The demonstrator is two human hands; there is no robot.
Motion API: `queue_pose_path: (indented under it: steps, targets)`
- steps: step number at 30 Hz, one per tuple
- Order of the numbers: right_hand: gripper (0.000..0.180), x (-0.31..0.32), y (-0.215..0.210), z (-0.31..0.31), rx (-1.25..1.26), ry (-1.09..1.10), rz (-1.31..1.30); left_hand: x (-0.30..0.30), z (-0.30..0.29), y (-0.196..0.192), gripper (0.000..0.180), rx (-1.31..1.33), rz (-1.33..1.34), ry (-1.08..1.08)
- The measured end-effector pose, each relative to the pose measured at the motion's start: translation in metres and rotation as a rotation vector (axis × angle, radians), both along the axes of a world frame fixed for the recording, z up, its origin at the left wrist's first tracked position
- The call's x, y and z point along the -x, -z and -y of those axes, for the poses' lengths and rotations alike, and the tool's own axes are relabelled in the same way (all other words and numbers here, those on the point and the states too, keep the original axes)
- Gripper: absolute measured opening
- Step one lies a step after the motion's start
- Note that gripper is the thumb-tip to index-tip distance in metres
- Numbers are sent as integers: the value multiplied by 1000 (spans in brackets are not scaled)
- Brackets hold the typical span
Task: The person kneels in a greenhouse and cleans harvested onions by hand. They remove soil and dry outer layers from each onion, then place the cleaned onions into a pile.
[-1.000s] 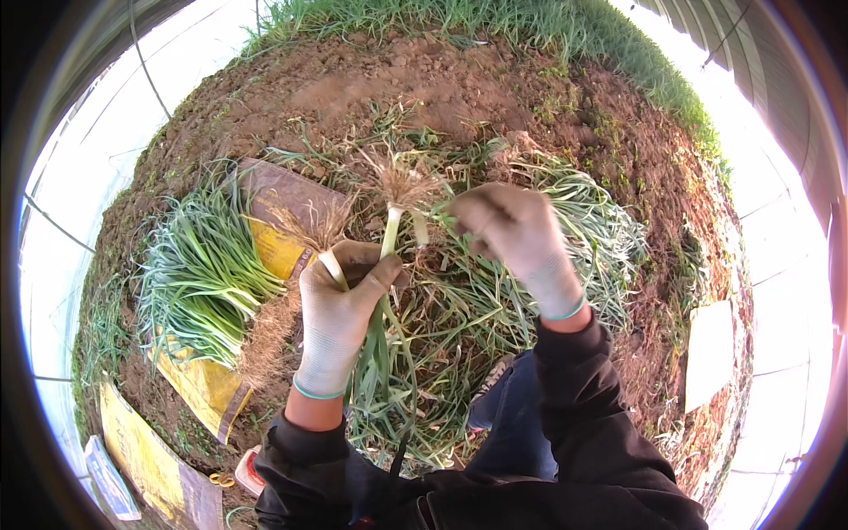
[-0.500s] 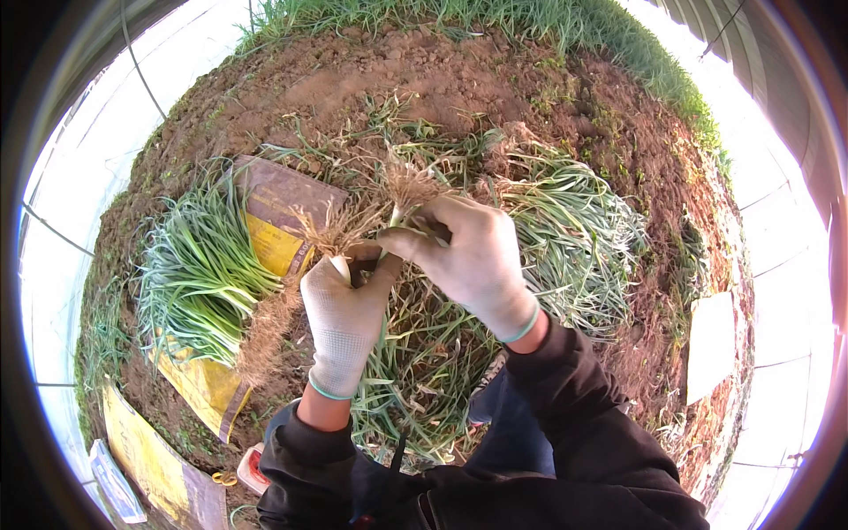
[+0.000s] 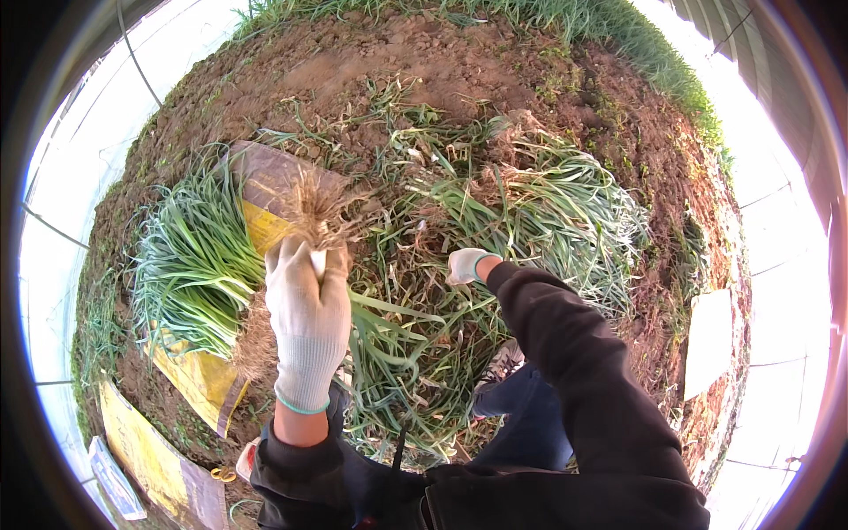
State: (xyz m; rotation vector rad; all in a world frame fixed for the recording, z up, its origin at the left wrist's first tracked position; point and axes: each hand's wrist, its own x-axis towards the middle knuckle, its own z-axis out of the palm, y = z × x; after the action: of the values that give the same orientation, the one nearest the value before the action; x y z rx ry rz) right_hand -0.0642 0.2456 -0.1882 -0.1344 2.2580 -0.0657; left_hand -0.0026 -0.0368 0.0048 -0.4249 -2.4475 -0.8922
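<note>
My left hand (image 3: 307,305), in a whitish knit glove, is closed around a small bunch of scallions. The bunch's shaggy brown roots (image 3: 311,208) point up and away from me; a white stem shows at the thumb, and long green leaves trail below to the right. My right hand (image 3: 466,265), gloved too, is low over the strewn leaves, at the near left edge of a heap of uncleaned scallions (image 3: 574,212). Its fingers point down and are hidden. Left of my left hand lies a pile of cleaned scallions (image 3: 199,265), roots toward me.
Yellow and brown sacking (image 3: 199,384) lies under the left pile. Another yellow sheet (image 3: 146,442) and orange-handled scissors (image 3: 223,474) are at the lower left. Loose leaves (image 3: 397,380) cover the ground by my shoes. A white board (image 3: 709,344) lies at right; growing green plants (image 3: 583,26) line the far edge.
My hands have moved apart. The left has drawn back left with its bunch; the right has gone down and right to the strewn leaves, and the stem it pinched no longer shows there.
</note>
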Motion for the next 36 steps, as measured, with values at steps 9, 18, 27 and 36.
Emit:
queue_pose_path:
  steps: [9,18,27,36]
  targets:
    - [21,6,149,43,-127,122,-628,3,-1,-19,21,-1003,757,-4]
    - [15,28,61,34,40,318,-775,7,-3,-16,19,-997,842,-14]
    - [15,32,-154,-24,519,424,-985,1,-20,-14,18,-982,849,109]
    - [42,4,-18,-5,280,29,-204,-13,-9,-16,18,-992,832,134]
